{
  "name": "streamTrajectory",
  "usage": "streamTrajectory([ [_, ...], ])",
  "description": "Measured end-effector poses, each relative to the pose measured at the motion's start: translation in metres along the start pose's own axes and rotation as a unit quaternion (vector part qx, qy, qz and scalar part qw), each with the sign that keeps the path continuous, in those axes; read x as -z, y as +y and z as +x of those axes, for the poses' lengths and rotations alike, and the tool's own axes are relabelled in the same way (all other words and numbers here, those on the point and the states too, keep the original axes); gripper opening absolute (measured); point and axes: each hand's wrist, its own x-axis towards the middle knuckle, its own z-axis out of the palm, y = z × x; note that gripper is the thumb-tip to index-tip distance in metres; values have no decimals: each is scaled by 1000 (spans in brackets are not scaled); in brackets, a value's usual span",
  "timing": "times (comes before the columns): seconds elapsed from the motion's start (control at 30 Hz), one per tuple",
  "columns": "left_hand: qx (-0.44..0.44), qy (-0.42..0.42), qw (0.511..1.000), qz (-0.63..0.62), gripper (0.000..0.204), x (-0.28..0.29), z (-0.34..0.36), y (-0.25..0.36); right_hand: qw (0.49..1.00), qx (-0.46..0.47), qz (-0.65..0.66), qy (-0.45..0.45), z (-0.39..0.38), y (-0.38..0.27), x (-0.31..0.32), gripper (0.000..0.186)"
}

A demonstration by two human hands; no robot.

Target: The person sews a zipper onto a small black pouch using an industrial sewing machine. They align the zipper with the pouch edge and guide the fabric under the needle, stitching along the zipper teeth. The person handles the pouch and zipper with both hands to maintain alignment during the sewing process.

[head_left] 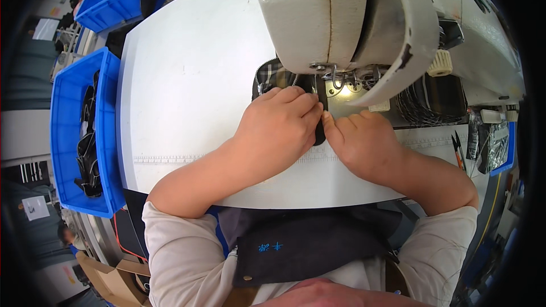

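Observation:
A small dark fabric piece with a zipper and plaid lining [274,73] lies on the white table, just left of the sewing machine's needle area [341,86]. Across its near part rests my left hand [278,125], with fingers bent and pressed together on the cloth. My right hand [367,145] is curled, its thumb and forefinger pinching at the piece's right edge, close to my left fingertips. The fingers hide much of the piece. A lamp lights the metal plate under the needle.
The machine's white head [304,23] overhangs the work. Right of it sits a stack of dark plaid pieces [435,99]. Pens [458,150] lie at the right. A blue bin [111,136] with dark pieces stands left; another blue bin [105,8] is behind. A ruler strip [170,159] crosses the table.

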Motion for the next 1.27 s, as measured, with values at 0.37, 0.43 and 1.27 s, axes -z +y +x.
streamTrajectory([
  [0.37,9,43,999,-2,32,-9,8,-18,997,-65,-12,-32,4,5,-2,46],
  [0.43,22,44,999,-4,32,-9,10,-19,997,-63,-26,-24,6,7,-2,47],
  [1.27,148,135,972,-120,35,-39,10,-37,992,-128,-12,-15,8,13,-14,44],
])
